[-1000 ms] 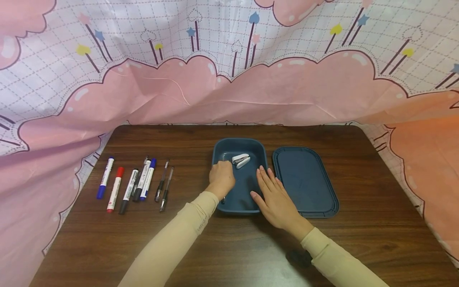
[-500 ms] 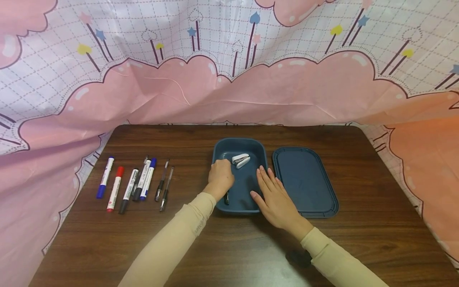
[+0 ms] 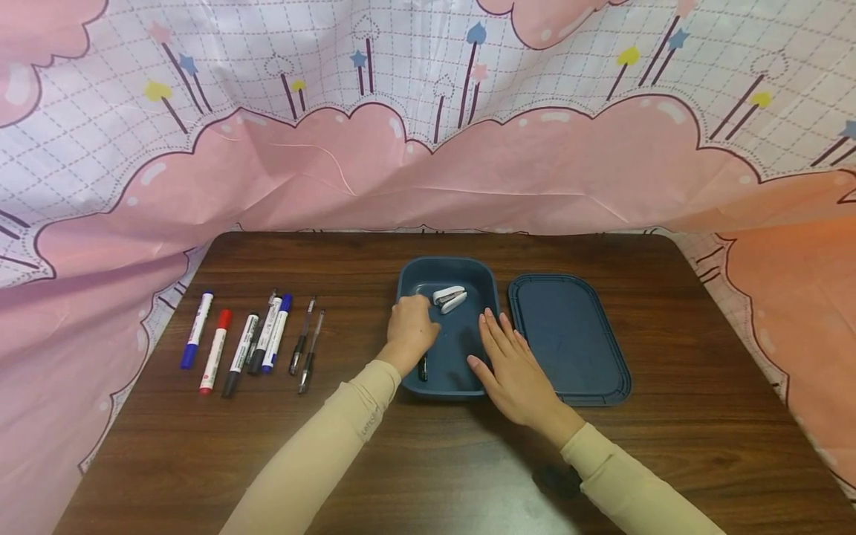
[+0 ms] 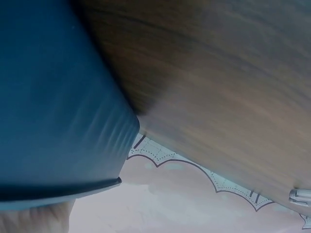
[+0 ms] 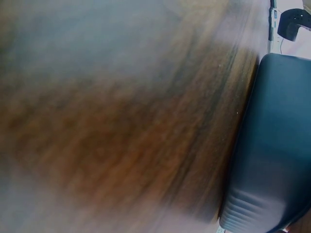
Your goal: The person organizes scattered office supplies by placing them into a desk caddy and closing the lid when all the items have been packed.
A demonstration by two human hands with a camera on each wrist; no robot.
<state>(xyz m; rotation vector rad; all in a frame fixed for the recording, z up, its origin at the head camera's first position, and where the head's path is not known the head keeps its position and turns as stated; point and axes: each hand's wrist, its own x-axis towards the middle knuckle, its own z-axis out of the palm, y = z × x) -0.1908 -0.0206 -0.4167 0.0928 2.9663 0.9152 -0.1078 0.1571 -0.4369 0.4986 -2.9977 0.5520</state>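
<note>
A dark blue box (image 3: pixel 461 371) sits on the table, a white stapler (image 3: pixel 449 299) lying inside toward the back. My left hand (image 3: pixel 411 327) reaches over the box's left side, knuckles up and thumb out to the right. Below it shows the end of a black pen (image 3: pixel 423 369) in the box; fingertips are hidden, so whether they pinch it is unclear. My right hand (image 3: pixel 515 371) rests with straight fingers on the right rim. The left wrist view shows the box's outer wall (image 4: pixel 58 107) close up; the right wrist view shows another outer side (image 5: pixel 274 141).
A matching lid (image 3: pixel 568 334) lies just right of the box. Left on the wooden table (image 3: pixel 441 461) are several markers, among them a red-capped marker (image 3: pixel 215 353) and a blue-capped marker (image 3: pixel 197 331), plus clear-barrelled pens (image 3: pixel 311 353). A patterned curtain (image 3: pixel 428 171) hangs behind.
My left hand has shifted slightly left and its thumb now sticks out more to the right. More of the black pen shows than a second ago. The right hand has stayed put.
</note>
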